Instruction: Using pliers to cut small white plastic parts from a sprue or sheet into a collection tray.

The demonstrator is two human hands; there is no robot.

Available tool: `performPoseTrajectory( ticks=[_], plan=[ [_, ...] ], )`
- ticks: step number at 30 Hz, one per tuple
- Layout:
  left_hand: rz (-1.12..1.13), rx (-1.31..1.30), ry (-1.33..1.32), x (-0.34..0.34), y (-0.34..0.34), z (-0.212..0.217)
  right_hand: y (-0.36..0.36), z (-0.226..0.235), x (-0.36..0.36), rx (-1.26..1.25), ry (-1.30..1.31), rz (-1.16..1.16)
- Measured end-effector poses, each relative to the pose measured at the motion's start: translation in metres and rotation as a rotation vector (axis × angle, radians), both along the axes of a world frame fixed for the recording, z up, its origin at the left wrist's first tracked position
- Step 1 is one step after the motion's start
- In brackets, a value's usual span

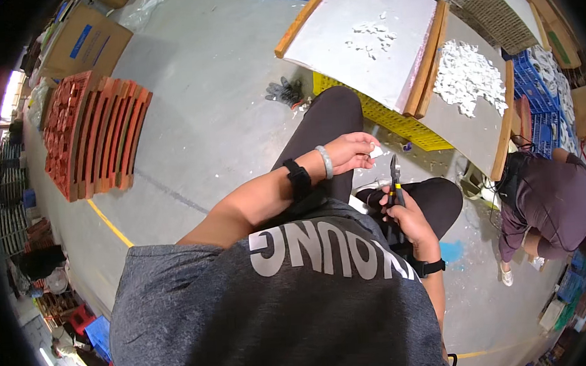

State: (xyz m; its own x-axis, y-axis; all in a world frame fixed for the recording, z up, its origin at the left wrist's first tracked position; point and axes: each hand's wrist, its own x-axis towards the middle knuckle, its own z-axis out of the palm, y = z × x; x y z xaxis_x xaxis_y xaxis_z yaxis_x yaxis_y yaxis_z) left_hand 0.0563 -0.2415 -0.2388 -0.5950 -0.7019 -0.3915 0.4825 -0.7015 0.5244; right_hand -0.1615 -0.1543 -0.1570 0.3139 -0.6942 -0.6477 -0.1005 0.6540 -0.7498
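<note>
My left hand (351, 154) pinches a small white plastic piece (375, 152) between its fingertips, above my lap. To its right, my right hand (410, 217) is wrapped around the black-and-yellow handles of a pair of cutting pliers (395, 170). The jaws point away from me and stand apart from the white piece. Beyond my hands, a white-covered work surface (327, 30) with a wooden edge carries a loose scatter of small white pieces (373, 38). A larger white heap (469, 77) lies on the board to its right.
Under the boards stands a yellow crate (404, 130). A grey glove (285, 93) lies on the floor. Red slatted pallets (99, 138) are stacked at left, near a cardboard box (86, 41). Another person (552, 197) bends over at right, beside blue crates (536, 94).
</note>
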Motion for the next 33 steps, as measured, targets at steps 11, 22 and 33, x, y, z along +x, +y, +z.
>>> performPoseTrajectory(
  ticks=[11, 22, 33],
  plan=[
    [-0.006, -0.02, -0.049, -0.003, -0.003, -0.001, 0.001, -0.014, 0.01, -0.057, 0.141, 0.123],
    [-0.014, -0.05, -0.097, -0.004, -0.002, -0.006, -0.006, -0.013, 0.016, 0.101, -0.008, 0.009],
    [-0.028, -0.083, -0.111, -0.006, -0.001, -0.006, -0.001, -0.019, 0.015, -0.017, 0.051, 0.041]
  ],
)
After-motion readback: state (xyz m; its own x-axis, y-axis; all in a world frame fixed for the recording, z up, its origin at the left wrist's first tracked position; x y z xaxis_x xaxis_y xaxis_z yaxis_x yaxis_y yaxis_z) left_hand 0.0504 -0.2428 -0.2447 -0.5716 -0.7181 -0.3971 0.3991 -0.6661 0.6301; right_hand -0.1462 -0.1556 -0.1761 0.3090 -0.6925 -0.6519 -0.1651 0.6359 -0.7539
